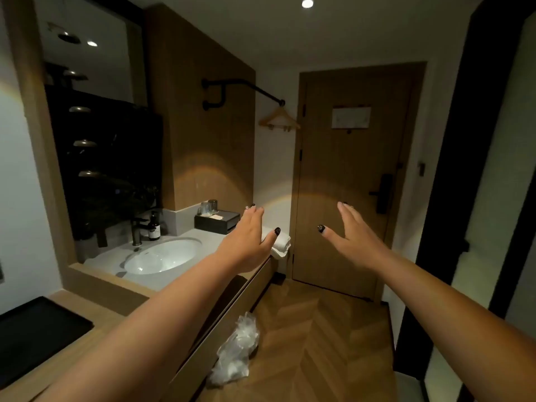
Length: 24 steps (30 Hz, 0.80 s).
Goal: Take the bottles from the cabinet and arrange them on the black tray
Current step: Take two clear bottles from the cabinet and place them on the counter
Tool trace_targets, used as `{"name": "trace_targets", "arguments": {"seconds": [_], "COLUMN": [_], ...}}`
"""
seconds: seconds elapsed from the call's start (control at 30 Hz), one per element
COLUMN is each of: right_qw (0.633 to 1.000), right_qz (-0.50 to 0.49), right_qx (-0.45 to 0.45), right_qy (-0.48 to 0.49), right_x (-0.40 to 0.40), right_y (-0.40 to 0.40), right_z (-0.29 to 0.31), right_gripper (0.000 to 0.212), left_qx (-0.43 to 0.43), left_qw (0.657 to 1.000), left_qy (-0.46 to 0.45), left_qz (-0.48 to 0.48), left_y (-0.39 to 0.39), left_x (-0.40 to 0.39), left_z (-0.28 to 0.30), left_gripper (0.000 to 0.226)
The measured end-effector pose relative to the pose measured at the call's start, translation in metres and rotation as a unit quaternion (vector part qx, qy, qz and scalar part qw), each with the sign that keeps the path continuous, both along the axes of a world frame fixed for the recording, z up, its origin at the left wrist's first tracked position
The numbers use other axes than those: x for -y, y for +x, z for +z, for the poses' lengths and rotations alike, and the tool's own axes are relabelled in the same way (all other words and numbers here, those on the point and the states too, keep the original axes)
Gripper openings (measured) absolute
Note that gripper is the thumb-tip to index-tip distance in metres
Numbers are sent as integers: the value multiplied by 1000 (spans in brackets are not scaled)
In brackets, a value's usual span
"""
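Closest in, the flat black tray (37,329) sat on the pale wooden bench (95,340) at the lower left, and nothing lay on it. Just past the bench edge, a crumpled clear plastic bag (236,352) hung down over the brown zigzag wood floor (319,329).

Both bare arms reached forward in the air. The left hand (249,242) had its grip spread, with straight fingers and the thumb out, and it held nothing. The right hand (353,236) was the same, spread wide and empty. The two hands were well apart.

Farther back, a white oval sink (162,256) sat in the grey top, with a dark tap (137,227) and a small brown pump bottle (154,226) beside it. A black box (217,221) with upside-down glasses on it stood near a folded white towel (282,243). At the far end was a tall wooden door (348,184).

No cabinet bottles could be seen, so no step of the job looked done. The room was dim, so a hand might bump the glasses or knock the pump bottle. A bottle could slip if the grip was loose.
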State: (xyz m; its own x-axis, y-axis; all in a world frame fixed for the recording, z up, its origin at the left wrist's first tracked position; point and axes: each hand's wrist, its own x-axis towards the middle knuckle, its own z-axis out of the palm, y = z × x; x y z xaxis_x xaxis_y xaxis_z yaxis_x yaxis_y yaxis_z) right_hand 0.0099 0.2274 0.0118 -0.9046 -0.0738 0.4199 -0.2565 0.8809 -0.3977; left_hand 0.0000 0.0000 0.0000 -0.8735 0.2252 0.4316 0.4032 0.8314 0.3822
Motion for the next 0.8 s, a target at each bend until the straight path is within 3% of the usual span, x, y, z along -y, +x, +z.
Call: {"name": "trace_targets", "arguments": {"seconds": [0.8], "right_qw": [996], "right_qz": [-25], "right_qx": [60], "right_qy": [-59], "right_x": [-24], "right_y": [-364], "right_z": [-65], "right_gripper": [73], "left_qx": [95], "left_qw": [995], "left_qy": [31], "left_qz": [-27], "left_y": [-392], "left_x": [-25], "left_z": [-65], "left_gripper": [66]}}
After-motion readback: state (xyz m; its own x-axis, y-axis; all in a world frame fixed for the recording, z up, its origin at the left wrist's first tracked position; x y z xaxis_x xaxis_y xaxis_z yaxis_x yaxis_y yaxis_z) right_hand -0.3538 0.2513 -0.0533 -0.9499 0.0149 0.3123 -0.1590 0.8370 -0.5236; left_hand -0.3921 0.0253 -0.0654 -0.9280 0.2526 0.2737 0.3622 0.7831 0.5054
